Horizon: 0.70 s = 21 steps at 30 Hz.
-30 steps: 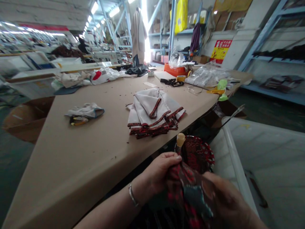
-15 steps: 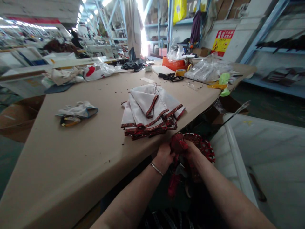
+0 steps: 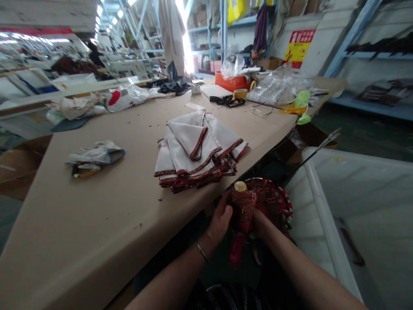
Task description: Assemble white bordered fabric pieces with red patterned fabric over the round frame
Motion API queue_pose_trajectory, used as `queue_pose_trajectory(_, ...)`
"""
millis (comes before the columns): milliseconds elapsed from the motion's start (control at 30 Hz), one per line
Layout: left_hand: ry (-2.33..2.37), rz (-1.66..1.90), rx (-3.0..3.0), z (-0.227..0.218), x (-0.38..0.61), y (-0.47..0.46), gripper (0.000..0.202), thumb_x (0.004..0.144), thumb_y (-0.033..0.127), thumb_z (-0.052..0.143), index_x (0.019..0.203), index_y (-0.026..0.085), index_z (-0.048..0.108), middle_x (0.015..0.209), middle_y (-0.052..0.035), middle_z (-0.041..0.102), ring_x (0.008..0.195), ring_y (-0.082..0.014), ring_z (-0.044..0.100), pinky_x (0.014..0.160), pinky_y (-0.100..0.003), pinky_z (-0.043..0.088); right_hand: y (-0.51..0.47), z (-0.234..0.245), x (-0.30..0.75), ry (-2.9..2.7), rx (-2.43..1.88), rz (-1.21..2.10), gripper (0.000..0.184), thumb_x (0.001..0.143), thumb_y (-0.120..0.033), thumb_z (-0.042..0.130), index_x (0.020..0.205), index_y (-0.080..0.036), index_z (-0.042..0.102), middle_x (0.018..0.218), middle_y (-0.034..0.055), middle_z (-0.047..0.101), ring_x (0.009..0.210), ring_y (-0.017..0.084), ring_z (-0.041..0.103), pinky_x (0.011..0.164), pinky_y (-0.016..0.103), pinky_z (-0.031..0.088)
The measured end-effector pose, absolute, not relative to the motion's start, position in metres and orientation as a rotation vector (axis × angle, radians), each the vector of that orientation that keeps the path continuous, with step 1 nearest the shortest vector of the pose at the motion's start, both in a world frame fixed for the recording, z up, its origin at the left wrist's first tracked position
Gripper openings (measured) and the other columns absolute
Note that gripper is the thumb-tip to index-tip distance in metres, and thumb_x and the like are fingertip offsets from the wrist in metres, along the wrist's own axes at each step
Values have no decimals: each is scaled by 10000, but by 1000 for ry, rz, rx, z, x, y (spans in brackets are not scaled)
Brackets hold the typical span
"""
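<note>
Beyond the table's near edge, a reddish-brown patterned cloth (image 3: 245, 204) hangs between my hands, with a pale round knob-like piece (image 3: 240, 186) showing at its top. My left hand (image 3: 222, 218) is at the cloth's left side, thumb toward me and fingers curled behind it. On the other side my right hand (image 3: 260, 221) grips the cloth, its fingers mostly hidden in the folds. Just behind is a round basket-like thing (image 3: 285, 200) with a red and white rim, holding more brown cloth. A pinkish-red object (image 3: 237, 249) hangs blurred below my hands.
A stack of folded white cloths (image 3: 193, 150) with reddish patterned edging lies on the brown table (image 3: 106, 215). White gloves (image 3: 97, 153) lie to its left. At right stands a large white bin (image 3: 322, 211). Plastic bags (image 3: 280, 86) and an orange box (image 3: 230, 81) are farther back.
The bunched red cloth between my hands has turned and opened out, and the pale round piece now shows at its top. My left hand has shifted slightly down and left.
</note>
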<state>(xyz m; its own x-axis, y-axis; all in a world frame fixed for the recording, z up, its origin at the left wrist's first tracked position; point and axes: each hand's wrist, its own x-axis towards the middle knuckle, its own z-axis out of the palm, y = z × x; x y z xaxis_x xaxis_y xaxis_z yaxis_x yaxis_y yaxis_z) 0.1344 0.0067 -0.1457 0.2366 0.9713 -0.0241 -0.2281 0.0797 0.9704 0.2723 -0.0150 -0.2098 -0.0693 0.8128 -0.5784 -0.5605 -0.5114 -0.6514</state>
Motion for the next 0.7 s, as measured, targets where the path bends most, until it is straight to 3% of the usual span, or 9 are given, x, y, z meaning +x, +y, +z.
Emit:
queue_pose_trajectory(100,1003,1163,1280,-111,136,20,118,745,265,638,819,191,692,811,-16,689,843,-177,615,848,-287,480,-13,-191,274,-254,-1177,1771,173,823,-277,563,843,-155,683,773,88,729,812,226,701,756,340,565)
queue_pose_trajectory(167,1112,1272,1319,-86,138,26,109,762,244,600,683,188,651,646,18,615,661,-134,547,696,-242,474,-10,-167,275,-241,-1145,1771,167,816,-239,548,851,-149,685,808,86,739,834,215,705,792,327,561)
queue_pose_trajectory(233,1114,1430,1361,-61,137,29,121,772,241,595,665,188,621,627,31,578,624,-113,498,645,-217,447,-6,-141,276,-246,-1057,1758,165,814,-204,540,869,-144,683,859,78,745,854,203,705,825,316,552)
queue_pose_trajectory(333,1051,1661,1390,-35,131,32,91,794,267,607,740,195,618,696,30,586,671,-107,500,679,-210,442,1,-117,282,-258,-911,1698,168,835,-224,536,901,-153,673,871,62,748,843,198,707,844,336,547)
queue_pose_trajectory(433,1126,1713,1330,-45,119,28,122,819,293,596,750,192,610,706,31,575,676,-102,494,684,-206,434,6,-133,287,-302,-1069,1592,179,858,-283,518,883,-171,656,820,56,745,783,198,710,824,365,554)
queue_pose_trajectory(567,1284,1499,1135,-95,101,10,94,773,247,613,713,175,607,665,34,586,647,-103,509,663,-213,443,5,-182,295,-384,-1384,1469,160,832,-253,515,776,-160,631,690,74,712,699,232,700,784,434,555)
queue_pose_trajectory(633,1304,1444,1086,-110,92,0,102,749,251,632,692,171,606,650,33,594,638,-105,516,658,-218,451,1,-192,301,-448,-1456,1389,140,807,-268,563,778,-156,642,755,85,717,817,249,695,859,454,524)
queue_pose_trajectory(700,1317,1447,1128,-107,84,-6,121,732,267,656,673,172,609,623,37,579,610,-101,503,621,-209,443,-3,-185,305,-553,-1474,1283,184,779,-300,618,898,-170,671,987,80,717,1054,232,632,1008,418,437)
